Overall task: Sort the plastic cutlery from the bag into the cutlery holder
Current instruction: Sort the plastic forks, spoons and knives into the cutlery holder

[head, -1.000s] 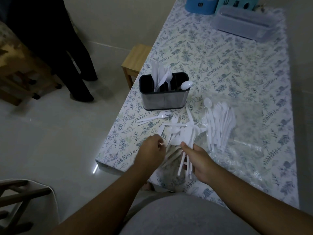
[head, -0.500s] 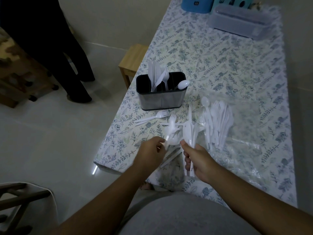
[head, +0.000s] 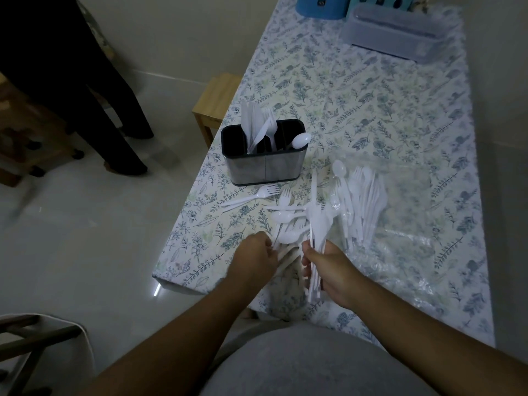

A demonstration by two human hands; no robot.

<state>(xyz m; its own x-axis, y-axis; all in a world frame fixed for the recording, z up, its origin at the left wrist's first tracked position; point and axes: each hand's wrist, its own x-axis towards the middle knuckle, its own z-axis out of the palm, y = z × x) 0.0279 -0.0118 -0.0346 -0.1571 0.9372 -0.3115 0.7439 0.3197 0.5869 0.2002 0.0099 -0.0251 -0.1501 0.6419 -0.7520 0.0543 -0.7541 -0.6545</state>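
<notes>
Dim light falls over a desk (head: 371,90) covered in a leaf-print cloth, standing on a pale tiled floor beside a small wooden stool (head: 217,98). Near the desk's left edge stands the cutlery holder (head: 264,164), a dark-lined metal box with several compartments; white knives and forks stand upright in its left and middle sections, and a single spoon (head: 301,139) leans out of the right one. Just in front of the holder, two forks (head: 251,195) lie flat on the cloth. To the right lies the clear plastic bag (head: 400,212), with a row of white cutlery (head: 363,201) lying at its open end. Between the bag and the desk's near edge sits a loose pile of spoons and forks (head: 288,221). The person's right hand (head: 328,267) is clenched around a bunch of white knives (head: 315,224), blades pointing away toward the holder. The left hand (head: 257,257) has its fingers curled into the near side of the loose pile, pinching at a white handle; which piece it holds cannot be told. At the far end of the desk stand a lidded clear plastic container (head: 400,35) and a blue tub (head: 320,7). A second person's dark trouser legs (head: 85,95) show at upper left.
</notes>
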